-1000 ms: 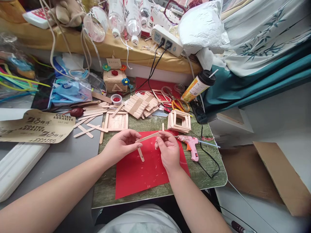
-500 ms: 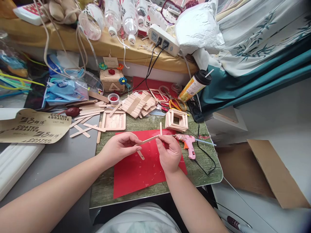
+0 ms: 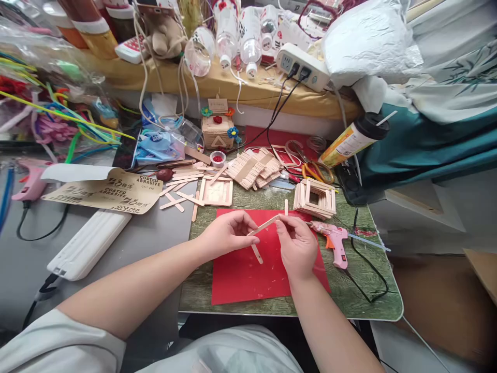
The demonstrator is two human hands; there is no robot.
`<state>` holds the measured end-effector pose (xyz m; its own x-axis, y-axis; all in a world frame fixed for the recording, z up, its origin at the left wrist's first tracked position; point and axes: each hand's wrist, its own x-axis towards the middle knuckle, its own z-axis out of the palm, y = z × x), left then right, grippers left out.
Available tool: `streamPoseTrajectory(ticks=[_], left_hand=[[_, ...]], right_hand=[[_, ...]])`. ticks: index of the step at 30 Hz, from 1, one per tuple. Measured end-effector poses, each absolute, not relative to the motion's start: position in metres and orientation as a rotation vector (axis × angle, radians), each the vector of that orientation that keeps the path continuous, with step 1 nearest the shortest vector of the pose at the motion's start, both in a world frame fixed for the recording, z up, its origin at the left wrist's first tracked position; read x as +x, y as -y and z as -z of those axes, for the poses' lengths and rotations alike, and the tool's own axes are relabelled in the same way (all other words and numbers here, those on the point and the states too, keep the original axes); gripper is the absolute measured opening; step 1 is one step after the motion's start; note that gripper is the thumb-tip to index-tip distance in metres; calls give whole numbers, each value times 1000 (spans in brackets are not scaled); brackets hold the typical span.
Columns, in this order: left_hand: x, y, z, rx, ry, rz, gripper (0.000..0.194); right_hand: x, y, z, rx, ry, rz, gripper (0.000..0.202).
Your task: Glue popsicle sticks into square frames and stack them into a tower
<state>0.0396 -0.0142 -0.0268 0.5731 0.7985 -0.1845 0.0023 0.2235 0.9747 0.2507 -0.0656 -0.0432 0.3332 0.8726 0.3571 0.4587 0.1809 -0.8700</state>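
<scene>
Between my two hands, above a red sheet (image 3: 240, 285), a wooden craft stick (image 3: 265, 225) is held on a slant, its right end higher. My left hand (image 3: 225, 237) pinches the lower end with thumb and fingers. A second stick (image 3: 257, 254) points down from under those fingertips. The other end is gripped by my right hand (image 3: 298, 247), fingers curled around it. A third stick (image 3: 286, 207) sticks up behind the right fingers; whether these sticks are joined is hidden. Right of that hand, a pink glue gun (image 3: 334, 239) lies on its side.
A hollow stack of sticks (image 3: 315, 198) stands at the right, near orange-handled scissors (image 3: 316, 173) and a tilted drink cup (image 3: 353, 139). Behind the hands lie a stick frame (image 3: 216, 191), stick bundles (image 3: 245, 170) and loose sticks. Sandpaper (image 3: 104, 191) covers the left side. The glue gun's black cord (image 3: 373, 298) loops rightward.
The view has turned left, so everything sits further right and a second glue gun shows at the left. Both hands keep their grip on the stick, which looks slightly steeper.
</scene>
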Motion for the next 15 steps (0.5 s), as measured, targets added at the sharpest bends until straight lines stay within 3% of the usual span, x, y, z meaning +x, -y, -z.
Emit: streamPoseTrajectory(ticks=[4,10,15], left_hand=[[36,12,23,1484,-942,-554,30],[24,1,19,2114,-1168,-457,12],[12,-10,12,2599,-972,-426,28]], right_hand=[[244,61,44,-1486,1554,-477,19],[247,62,32,-1617,1738,-217,30],[266,86,38,-1851,1936,-152,33]])
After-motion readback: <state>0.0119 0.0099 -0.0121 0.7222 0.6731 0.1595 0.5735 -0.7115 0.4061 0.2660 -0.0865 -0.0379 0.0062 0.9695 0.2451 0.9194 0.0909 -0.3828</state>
